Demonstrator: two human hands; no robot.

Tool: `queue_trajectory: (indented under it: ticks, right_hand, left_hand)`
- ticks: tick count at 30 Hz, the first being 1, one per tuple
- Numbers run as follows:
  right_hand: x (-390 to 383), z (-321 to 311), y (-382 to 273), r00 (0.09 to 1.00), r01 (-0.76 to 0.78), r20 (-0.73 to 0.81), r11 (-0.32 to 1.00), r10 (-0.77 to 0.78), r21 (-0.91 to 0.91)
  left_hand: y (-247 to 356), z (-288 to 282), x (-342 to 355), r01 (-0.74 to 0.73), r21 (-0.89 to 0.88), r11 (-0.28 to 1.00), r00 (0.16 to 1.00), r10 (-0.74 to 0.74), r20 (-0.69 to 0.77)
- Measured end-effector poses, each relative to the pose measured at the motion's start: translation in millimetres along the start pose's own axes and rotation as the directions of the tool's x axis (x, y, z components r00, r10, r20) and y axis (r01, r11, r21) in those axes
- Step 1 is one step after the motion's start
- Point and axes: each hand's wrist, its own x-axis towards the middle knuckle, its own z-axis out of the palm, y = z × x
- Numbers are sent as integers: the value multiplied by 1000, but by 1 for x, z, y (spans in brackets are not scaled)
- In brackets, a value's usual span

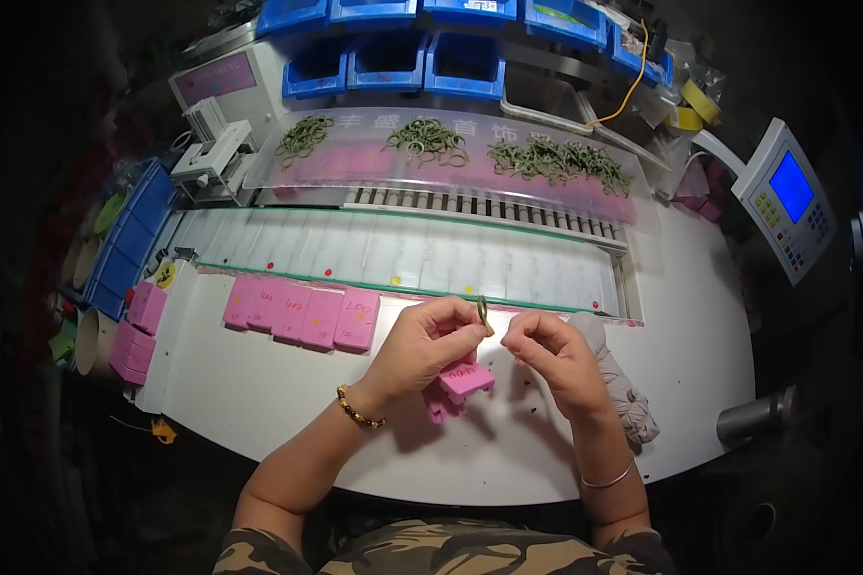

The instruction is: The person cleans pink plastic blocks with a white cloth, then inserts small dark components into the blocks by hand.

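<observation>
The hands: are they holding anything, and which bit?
The left hand pinches a green piece by its left side. I can't tell if it grips the pink block too, or if the right hand holds anything.

Handwritten numbers on pink blocks (468, 381); printed characters on translucent tray (362, 159); label (480, 5) on blue bin (448, 12).

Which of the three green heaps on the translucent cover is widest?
The rightmost heap, nearest the blue-screened display; the left heap and middle heap are clearly narrower.
</observation>
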Motion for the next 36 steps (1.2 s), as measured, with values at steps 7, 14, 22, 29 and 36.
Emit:
queue_trajectory:
  ticks: [7, 14, 22, 29, 36]
  right_hand:
    - [-1, 15, -7, 1000, -9, -9, 975, 12, 223]
    - [-2, 15, -1, 996, 68, -70, 975, -54, 209]
    - [-1, 19, 2, 961, 130, -255, 988, -104, 86]
    - [1, 19, 3, 974, 79, -226, 947, -7, 312]
    - [2, 15, 7, 993, -39, -62, 782, 99, 622]
  left_hand:
    - [2, 7, -2, 180, -149, 972, 960, -141, 241]
    - [-9, 8, 2, 192, -57, 980, 957, -174, 231]
    - [-11, 14, 3, 120, 5, 993, 985, -119, 122]
    - [-17, 15, 2, 24, -21, 999, 998, -22, 62]
    - [-20, 24, -1, -114, 59, 992, 993, 115, -6]
